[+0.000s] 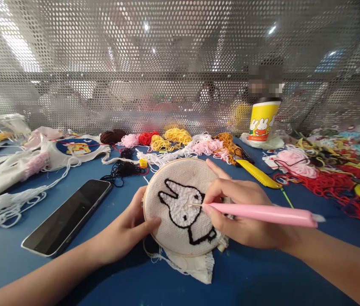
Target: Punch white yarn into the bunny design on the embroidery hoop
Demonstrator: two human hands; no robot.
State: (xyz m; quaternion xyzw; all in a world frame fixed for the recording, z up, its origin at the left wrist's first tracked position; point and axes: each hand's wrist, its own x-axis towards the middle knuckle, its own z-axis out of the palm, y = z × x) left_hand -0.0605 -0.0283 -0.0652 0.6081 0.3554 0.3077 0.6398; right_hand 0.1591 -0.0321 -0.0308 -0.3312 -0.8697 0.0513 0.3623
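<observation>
A round embroidery hoop (164, 229) with cream cloth stands tilted in the middle, showing a rabbit outlined in black yarn with a white looped face (180, 203). My left hand (132, 231) grips the hoop's left edge, thumb on the cloth in front and the other fingers hidden behind. In my right hand (234, 210) is a pink punch needle pen (262, 213), pinched near its tip. Its metal needle touches the rabbit's white face. Loose cloth (195, 267) and white yarn hang below the hoop.
A black phone (68, 216) lies at the left, near white yarn (11, 204). Behind the hoop are yarn bundles (176, 136), a yellow cutter (258, 173) and a yellow cup (264, 119). Tangled red yarn (329, 187) lies right. A perforated metal screen (180, 51) stands behind.
</observation>
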